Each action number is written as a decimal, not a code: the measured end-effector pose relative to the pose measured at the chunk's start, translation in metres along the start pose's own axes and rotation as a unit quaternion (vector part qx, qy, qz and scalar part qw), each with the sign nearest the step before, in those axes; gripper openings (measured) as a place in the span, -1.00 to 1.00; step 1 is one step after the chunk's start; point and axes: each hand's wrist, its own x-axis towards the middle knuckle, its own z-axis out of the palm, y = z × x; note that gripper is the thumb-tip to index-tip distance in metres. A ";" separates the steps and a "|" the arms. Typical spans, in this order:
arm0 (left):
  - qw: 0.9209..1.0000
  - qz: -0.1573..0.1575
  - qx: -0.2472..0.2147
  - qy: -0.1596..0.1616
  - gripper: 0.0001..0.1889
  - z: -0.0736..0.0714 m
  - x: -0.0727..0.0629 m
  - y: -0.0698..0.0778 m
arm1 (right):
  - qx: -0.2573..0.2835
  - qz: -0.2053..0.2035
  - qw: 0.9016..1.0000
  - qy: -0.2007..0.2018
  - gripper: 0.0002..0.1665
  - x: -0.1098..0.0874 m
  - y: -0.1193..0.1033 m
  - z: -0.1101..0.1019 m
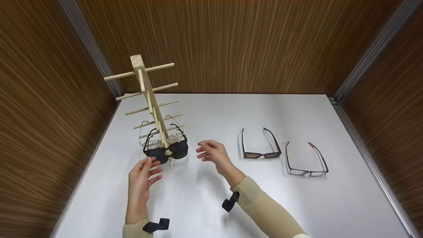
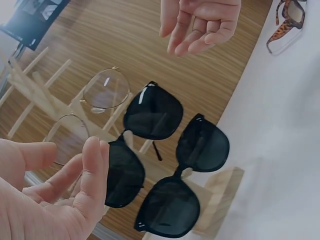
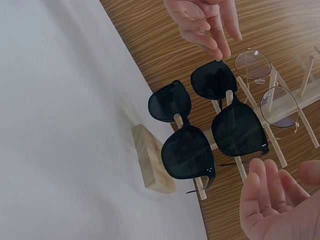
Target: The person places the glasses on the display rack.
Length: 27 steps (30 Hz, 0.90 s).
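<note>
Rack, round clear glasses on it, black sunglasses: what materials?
Rack: bare-looking wood, matte; grain shows on the base. Round clear glasses: probably metal, thin golden rims. Black sunglasses: likely plastic, thick opaque frames; lenses look glossy, glass or plastic unclear.

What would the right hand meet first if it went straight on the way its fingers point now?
The right hand would probably meet the black sunglasses next to the clear wire-rimmed glasses on the wooden stand; how wide the gap is remains hard to judge.
</note>
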 end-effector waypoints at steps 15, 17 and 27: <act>0.999 -0.030 0.008 -0.022 -0.58 0.018 0.001 -0.021 | -0.001 0.014 1.000 0.007 -0.73 -0.008 0.020 -0.015; 0.999 -0.035 0.008 -0.023 -0.60 0.020 0.001 -0.024 | 0.000 0.014 1.000 0.006 -0.69 -0.010 0.022 -0.018; 0.998 -0.047 0.013 -0.044 -0.64 0.030 0.001 -0.040 | 0.006 0.026 1.000 0.014 -0.66 -0.018 0.033 -0.030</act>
